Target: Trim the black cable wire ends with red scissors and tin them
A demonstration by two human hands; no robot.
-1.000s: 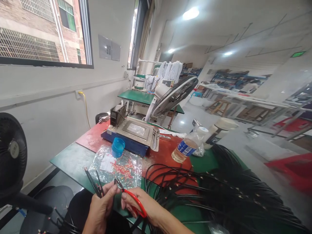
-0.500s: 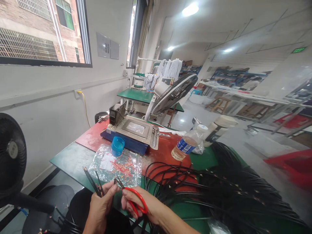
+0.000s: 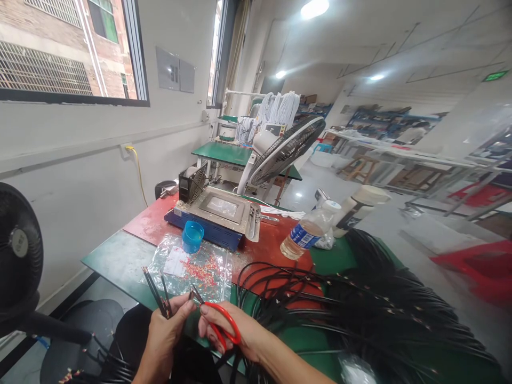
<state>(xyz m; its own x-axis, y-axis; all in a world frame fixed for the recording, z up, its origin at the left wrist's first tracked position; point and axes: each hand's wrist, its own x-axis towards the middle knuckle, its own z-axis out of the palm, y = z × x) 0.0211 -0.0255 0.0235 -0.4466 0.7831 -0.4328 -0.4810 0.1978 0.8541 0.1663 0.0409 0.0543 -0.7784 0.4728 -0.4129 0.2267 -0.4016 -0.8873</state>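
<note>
Black cables [image 3: 155, 292] pinched in left hand [image 3: 170, 326], ends up, by table's [image 3: 108, 257] near edge. Right hand [image 3: 245, 326] grips red-handled scissors [image 3: 233, 321], blades just beside left thumb; a slip could nick it. Beyond, red-and-yellow scraps [image 3: 203, 271] on plastic bag [image 3: 160, 258]; a knock might scatter them.

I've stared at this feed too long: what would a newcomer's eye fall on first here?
Probably the red-handled scissors in the right hand, close to the left hand, which grips black cable ends. Next, the big heap of black cables sprawling over the green table's right side. Then the red and yellow clippings scattered on a clear plastic bag, near a blue cup.
</note>
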